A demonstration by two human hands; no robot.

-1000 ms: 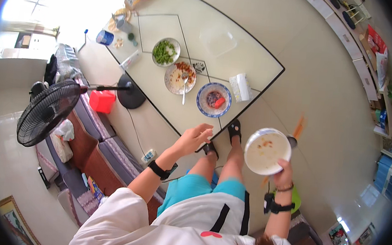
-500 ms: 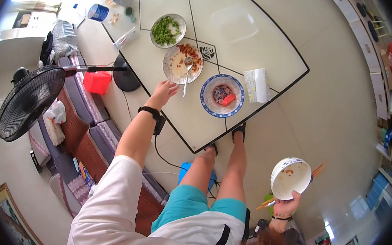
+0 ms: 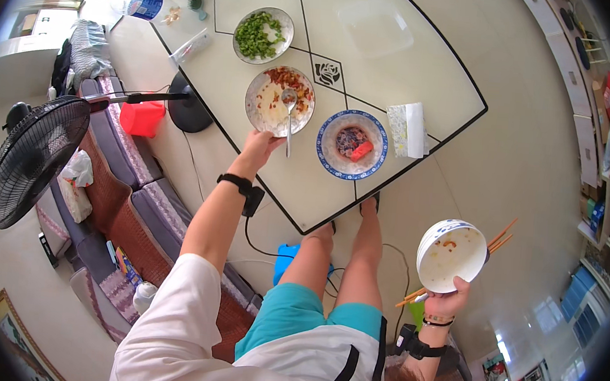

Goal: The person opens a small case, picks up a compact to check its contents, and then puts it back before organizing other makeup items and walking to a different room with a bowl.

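Observation:
At the near rim of a plate with red and brown food bits (image 3: 260, 105), my left hand (image 3: 256, 150) has its fingers closed on the edge; some fingertips are hidden there. A metal spoon (image 3: 289, 120) lies in that plate, its handle over the rim. Off to the right, away from the table, my right hand (image 3: 448, 299) holds a tilted stack of white bowls (image 3: 453, 260) with food scraps inside. Chopsticks (image 3: 501, 241) stick out on both sides beneath the bowls, held in the same hand.
A plate of chopped greens (image 3: 278, 41) and a blue-rimmed bowl (image 3: 324, 149) holding something red stand on the glossy table (image 3: 432, 64). Beside the bowl lies a tissue packet (image 3: 409, 131). A black fan (image 3: 35, 160) and a sofa (image 3: 162, 211) are on the left.
My left hand has reached forward to the plate's rim and closed there. My right hand has moved slightly forward with the bowls and chopsticks. The view has shifted a little.

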